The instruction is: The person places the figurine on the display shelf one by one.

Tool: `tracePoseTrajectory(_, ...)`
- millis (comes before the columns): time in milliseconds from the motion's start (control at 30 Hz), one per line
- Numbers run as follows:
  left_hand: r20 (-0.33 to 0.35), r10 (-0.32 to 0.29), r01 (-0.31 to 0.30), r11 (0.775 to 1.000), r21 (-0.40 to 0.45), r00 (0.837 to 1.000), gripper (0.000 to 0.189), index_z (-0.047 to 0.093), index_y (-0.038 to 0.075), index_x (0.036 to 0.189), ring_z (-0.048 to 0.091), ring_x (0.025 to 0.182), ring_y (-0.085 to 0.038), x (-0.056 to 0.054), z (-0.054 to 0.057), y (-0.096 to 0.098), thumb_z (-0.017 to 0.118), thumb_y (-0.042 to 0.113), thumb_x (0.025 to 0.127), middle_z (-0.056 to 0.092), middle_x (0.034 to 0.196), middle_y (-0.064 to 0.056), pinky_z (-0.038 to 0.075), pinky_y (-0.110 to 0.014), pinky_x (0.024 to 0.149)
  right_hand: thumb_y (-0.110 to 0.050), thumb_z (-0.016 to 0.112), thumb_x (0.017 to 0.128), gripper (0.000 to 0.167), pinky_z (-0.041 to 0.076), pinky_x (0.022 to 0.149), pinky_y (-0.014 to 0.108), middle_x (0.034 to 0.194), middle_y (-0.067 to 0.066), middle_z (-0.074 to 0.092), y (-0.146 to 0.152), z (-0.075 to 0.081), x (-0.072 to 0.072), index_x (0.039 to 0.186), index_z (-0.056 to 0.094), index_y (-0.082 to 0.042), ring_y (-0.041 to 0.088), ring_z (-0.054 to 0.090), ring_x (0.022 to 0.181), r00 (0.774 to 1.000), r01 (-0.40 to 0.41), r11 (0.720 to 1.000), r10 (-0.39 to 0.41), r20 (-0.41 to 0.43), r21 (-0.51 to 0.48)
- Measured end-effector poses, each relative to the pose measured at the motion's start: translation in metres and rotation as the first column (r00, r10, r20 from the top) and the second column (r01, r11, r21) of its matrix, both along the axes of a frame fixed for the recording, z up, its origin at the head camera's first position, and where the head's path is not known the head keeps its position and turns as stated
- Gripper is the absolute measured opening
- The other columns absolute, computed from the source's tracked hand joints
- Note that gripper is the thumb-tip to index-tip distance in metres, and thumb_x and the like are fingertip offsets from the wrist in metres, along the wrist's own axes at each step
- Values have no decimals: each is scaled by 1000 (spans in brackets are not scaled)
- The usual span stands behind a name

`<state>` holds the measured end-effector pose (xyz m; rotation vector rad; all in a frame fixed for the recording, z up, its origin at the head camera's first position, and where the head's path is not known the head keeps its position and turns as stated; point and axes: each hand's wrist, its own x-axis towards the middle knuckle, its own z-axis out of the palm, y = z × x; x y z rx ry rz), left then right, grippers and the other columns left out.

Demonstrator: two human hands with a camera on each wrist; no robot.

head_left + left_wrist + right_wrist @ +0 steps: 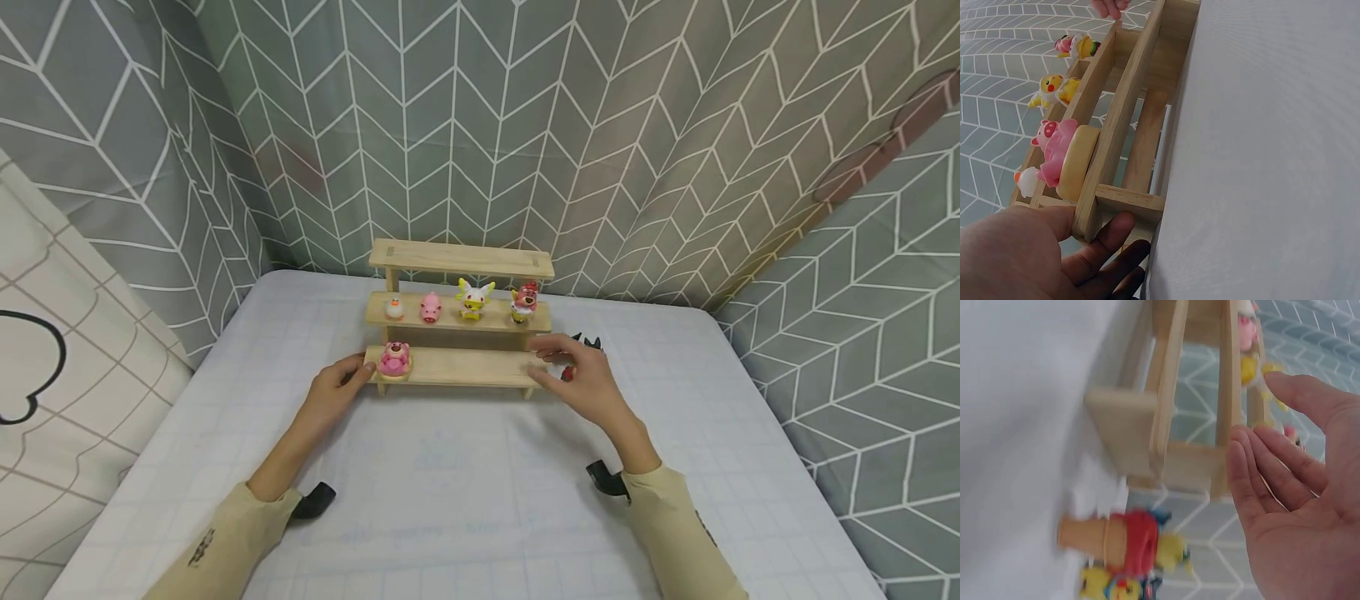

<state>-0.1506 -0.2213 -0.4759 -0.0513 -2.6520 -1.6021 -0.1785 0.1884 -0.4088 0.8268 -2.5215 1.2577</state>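
Note:
A three-tier wooden display shelf (468, 367) stands on the table. My left hand (337, 386) holds the left end of its lowest tier, thumb at the upper edge and fingers beneath, as the left wrist view shows. Close by on that tier sits a pink bear figurine (393, 359) on a cream round base. Beside the shelf's right end, my right hand (588, 385) is held with fingers apart from the thumb and nothing between them. Beyond it, partly hidden in the head view, are a red figurine on a cone-shaped base (1138, 540) and a yellow figurine (1113, 584).
Along the middle tier stand a white bird figurine (394, 309), a pink pig (431, 308), a yellow figurine with a white hood (474, 302) and a pink bear with red on top (524, 302). Patterned curtains (465, 125) hang behind the white-covered table (442, 483).

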Motion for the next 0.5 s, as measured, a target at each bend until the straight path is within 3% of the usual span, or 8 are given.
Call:
tracePoseTrajectory(233, 4, -5, 5, 1000, 14, 1000, 41, 70, -2, 116, 45, 149, -44, 0, -2, 1, 55, 36, 111, 54, 153, -27, 34, -58, 123, -6, 83, 91, 40, 59, 98, 39, 123, 10, 74, 42, -1, -3, 128, 70, -5, 34, 70, 108, 995, 95, 995, -95, -10, 0)
tracePoseTrajectory(500, -4, -12, 12, 1000, -4, 1000, 43, 70, -1, 117, 45, 148, -45, 1, 2, 0, 54, 38, 111, 56, 152, -26, 34, -60, 122, 4, 81, 89, 41, 58, 97, 27, 123, 21, 73, 82, -20, 0, 127, 68, 2, 40, 68, 109, 977, 214, 977, -214, -9, 3)
